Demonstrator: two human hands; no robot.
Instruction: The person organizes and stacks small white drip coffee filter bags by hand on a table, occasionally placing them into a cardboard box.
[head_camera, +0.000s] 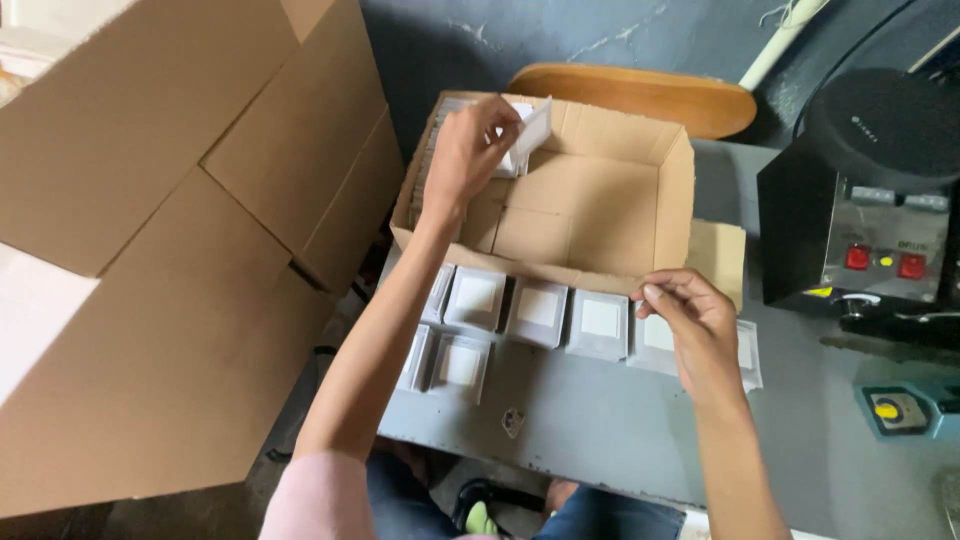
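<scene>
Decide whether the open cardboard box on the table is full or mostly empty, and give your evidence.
Mostly empty. The cardboard box shows bare floor across most of its inside; only a row of white packets stands at its left end, where the left hand holds one.

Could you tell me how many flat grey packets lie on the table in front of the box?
7 at least: five in the back row, the rightmost under the right hand, and two in front at left. Others may be hidden.
</scene>
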